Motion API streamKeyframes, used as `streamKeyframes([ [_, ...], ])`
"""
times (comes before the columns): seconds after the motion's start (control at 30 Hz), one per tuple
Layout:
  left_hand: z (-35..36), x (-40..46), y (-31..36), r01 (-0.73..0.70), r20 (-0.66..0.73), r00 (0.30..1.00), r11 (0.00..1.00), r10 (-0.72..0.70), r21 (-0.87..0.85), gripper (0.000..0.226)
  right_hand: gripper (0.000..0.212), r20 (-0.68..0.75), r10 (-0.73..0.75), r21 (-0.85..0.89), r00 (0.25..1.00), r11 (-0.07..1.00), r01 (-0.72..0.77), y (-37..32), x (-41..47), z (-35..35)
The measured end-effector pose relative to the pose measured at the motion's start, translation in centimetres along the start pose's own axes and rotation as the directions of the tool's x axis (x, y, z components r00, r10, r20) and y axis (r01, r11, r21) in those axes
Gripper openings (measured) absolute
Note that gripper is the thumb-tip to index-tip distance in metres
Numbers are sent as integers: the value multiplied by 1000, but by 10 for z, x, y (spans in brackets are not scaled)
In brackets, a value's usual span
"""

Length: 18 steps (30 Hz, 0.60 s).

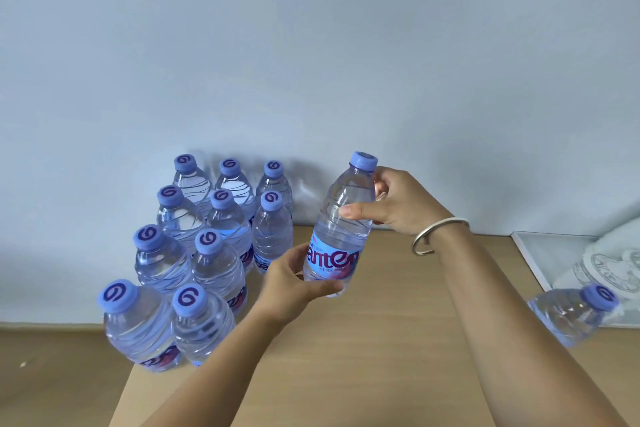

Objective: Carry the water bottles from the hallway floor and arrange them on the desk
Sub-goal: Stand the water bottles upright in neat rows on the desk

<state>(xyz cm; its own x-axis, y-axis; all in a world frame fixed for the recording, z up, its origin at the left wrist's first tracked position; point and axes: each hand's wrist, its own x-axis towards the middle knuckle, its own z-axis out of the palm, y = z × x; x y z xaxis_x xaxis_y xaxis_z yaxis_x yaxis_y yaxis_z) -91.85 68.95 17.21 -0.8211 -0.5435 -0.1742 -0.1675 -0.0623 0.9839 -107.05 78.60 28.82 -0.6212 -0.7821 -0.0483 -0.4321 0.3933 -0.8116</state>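
A clear water bottle (341, 225) with a blue cap and a blue label is held tilted above the wooden desk (381, 340). My left hand (294, 283) cups its base, fingers curled under it. My right hand (398, 205) grips its upper body just below the cap, thumb across the front. Several matching bottles (207, 253) stand upright in rows at the desk's left side, reaching back to the wall. One more bottle (571, 314) lies tilted at the right edge.
A pale blue wall (311, 45) rises right behind the desk. A white-framed tray or board (530, 260) with light cloth on it sits at the far right. The desk's left edge drops to a brown floor (52, 374).
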Motion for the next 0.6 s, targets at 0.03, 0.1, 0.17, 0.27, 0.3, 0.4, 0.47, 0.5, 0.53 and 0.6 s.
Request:
streamKeyframes([
  [0.03, 0, -1, -3, -2, -46, 999, 1000, 2, 2, 63, 35, 47, -6, 7, 999, 1000, 5, -2, 1, 1],
  [0.1, 1, -3, -8, 5, -113, 994, 1000, -5, -4, 63, 32, 108, -20, 25, 994, 1000, 17, -8, 2, 5],
  [0.17, 1, -4, -14, 22, -167, 986, 1000, -18, 21, 65, 38, 101, -24, -10, 995, 1000, 25, -11, 4, 16],
  [0.27, 0, -12, -22, 56, -233, 971, 997, -42, 54, 64, 55, 65, -13, -124, 998, 992, 21, -8, 7, 36],
  [0.3, -1, -15, -24, 66, -251, 967, 996, -50, 56, 64, 58, 53, -5, -136, 999, 991, 12, -6, 7, 42],
  [0.4, -3, -25, -35, 123, -285, 953, 992, -106, 42, 62, 55, 33, 24, -131, 999, 991, -19, 1, 3, 63],
  [0.47, -3, -26, -42, 157, -297, 944, 987, -140, 33, 62, 45, 25, 42, -118, 999, 992, -39, 6, -1, 79],
  [0.5, -3, -26, -45, 174, -313, 937, 984, -158, 23, 64, 41, 21, 45, -119, 999, 992, -42, 7, -3, 86],
  [0.53, -3, -27, -48, 198, -326, 927, 980, -184, 10, 67, 38, 23, 41, -127, 999, 991, -38, 8, -5, 93],
  [0.6, -3, -33, -53, 269, -311, 916, 963, -252, 10, 70, 38, 42, 34, -142, 999, 989, -28, 12, -8, 106],
])
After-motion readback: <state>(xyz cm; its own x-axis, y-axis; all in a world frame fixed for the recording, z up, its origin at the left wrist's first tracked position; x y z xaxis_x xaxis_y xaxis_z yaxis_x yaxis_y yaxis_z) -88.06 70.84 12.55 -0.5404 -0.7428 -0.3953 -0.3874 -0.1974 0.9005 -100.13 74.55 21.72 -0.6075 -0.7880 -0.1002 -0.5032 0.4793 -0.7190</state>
